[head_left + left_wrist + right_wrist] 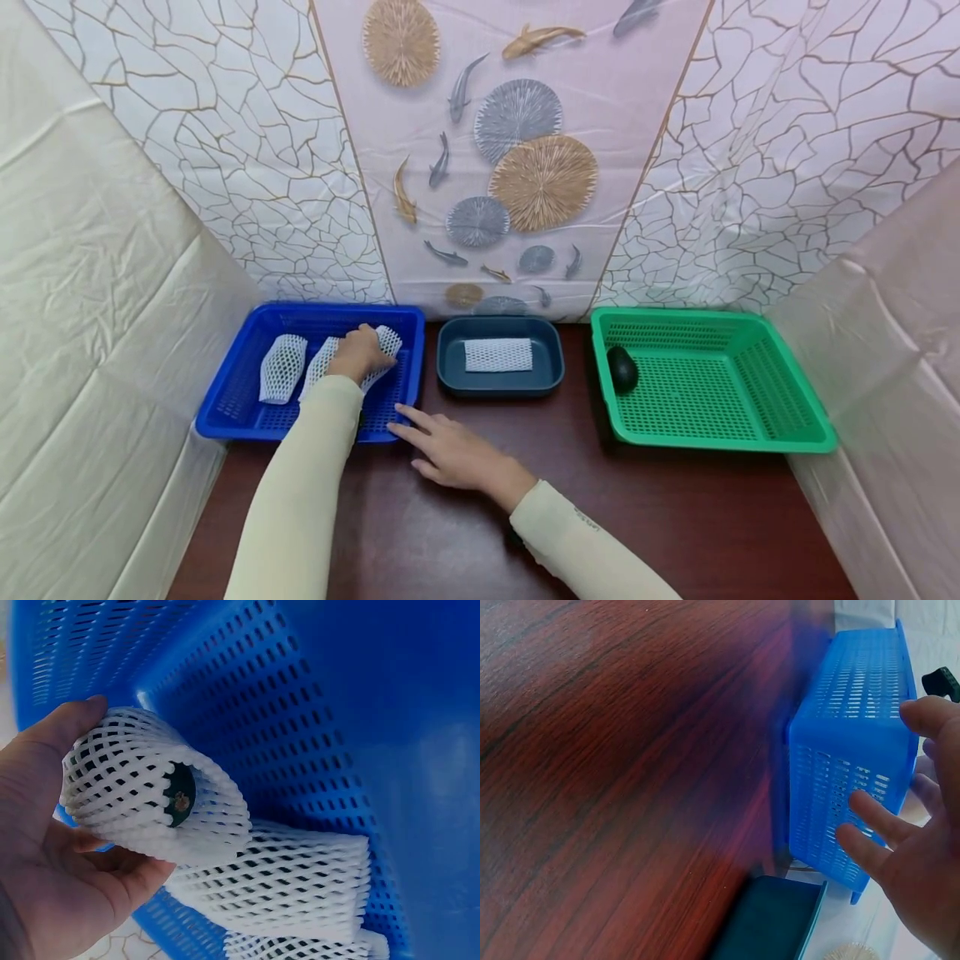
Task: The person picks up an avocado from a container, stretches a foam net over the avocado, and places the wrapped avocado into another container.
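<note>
- The left hand (362, 354) gripped a white foam-mesh sleeve (124, 799) round a dark green, rounded fruit (180, 796), thumb on one side and fingers on the other, probably so that the soft mesh was steadied without being crushed
- That sleeved fruit was inside the blue perforated plastic basket (337, 308), at its right; two more white mesh-wrapped pieces (283, 368) lay to its left, the netting presumably there to guard against bruising
- The right hand (457, 454) held nothing, its fingers spread near the basket's front right corner, perhaps ready to help; whether a fingertip touched the wall was unclear
- A flattened white mesh sleeve (498, 355) lay in the dark teal rectangular tray (500, 390), its flatness suggesting no fruit inside
- A dark oval fruit (622, 369) rested bare against the left side of the green perforated plastic basket (712, 444)
- The left hand's back hid part of the gripped sleeve from the head view, and mesh covered most of its fruit; the right wrist view cut off the tray
</note>
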